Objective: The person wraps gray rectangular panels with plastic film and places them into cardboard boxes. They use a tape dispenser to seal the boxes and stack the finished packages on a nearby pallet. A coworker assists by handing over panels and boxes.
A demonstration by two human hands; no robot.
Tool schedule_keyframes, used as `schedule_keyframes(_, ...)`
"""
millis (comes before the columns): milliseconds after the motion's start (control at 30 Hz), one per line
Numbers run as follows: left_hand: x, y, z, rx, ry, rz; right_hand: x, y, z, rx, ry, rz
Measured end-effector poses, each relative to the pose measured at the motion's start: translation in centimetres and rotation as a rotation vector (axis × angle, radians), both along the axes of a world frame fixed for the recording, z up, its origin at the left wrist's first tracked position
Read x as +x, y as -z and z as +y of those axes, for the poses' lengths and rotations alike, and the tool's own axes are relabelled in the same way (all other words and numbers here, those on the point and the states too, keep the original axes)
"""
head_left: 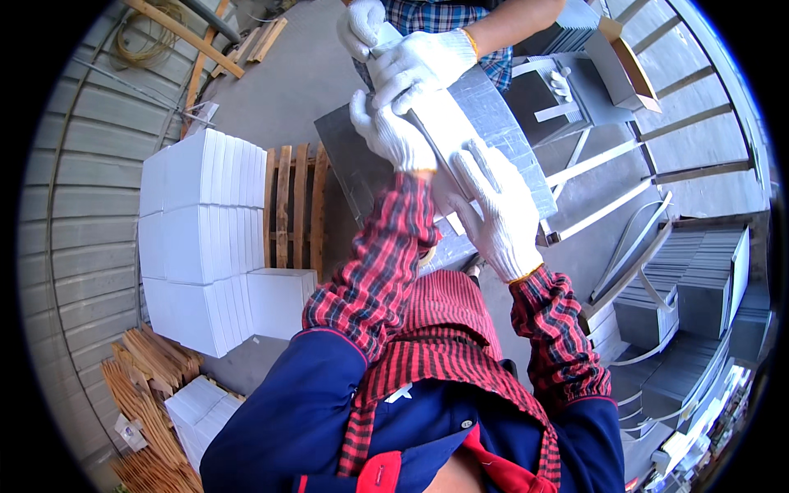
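Observation:
A long, narrow, pale box or panel (444, 123) lies across a grey metal-topped table (518, 148); glare hides its detail. My left hand (396, 138), in a white knit glove, is at its left side with fingers apart and one raised. Over its near right end lies my right hand (500, 214), also gloved, fingers stretched along the surface and thumb spread. Opposite me, a co-worker's gloved hand (419, 66) presses on the far part of the box. The co-worker's other gloved hand (362, 26) is by its far end.
Stacked white cartons (197, 238) stand left beside a wooden pallet (294, 201). Wooden slats (144, 394) lie lower left. Grey panels (678, 296) are stacked on the right. An open cardboard box (625, 66) and a glove (560, 84) rest on another surface at far right.

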State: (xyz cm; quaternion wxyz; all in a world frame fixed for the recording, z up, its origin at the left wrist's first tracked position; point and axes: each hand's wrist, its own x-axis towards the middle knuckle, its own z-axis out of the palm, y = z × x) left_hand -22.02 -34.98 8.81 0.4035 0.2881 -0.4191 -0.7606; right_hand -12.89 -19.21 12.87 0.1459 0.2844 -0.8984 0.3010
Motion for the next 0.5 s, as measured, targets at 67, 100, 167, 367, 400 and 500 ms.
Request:
schedule_keyframes(67,2.8,-2.1,0.3,-0.569,-0.08,0.016,0.0,-0.3,-0.8,0.052,0.072,0.08)
schedule_keyframes(100,4.1,-3.2,-0.2,-0.931,-0.11,0.041,0.2,-0.3,-1.2,0.078,0.114,0.126)
schedule_keyframes(167,5.0,-5.5,-1.5,-1.301,0.337,0.318,1.3,0.3,-0.9,0.081,0.176,0.187)
schedule_keyframes(367,2.1,-2.3,-1.9,-1.73,0.759,0.243,7.8,5.3,0.4,-0.299,-0.004,0.022)
schedule_keyframes(400,2.5,-2.7,-1.3,-1.678,0.765,0.206,9.6,8.2,1.2,-0.301,0.079,-0.223)
schedule_keyframes(500,2.8,-2.0,-1.6,-1.713,0.659,0.18,9.6,12.9,-0.4,-0.086,0.153,-0.428)
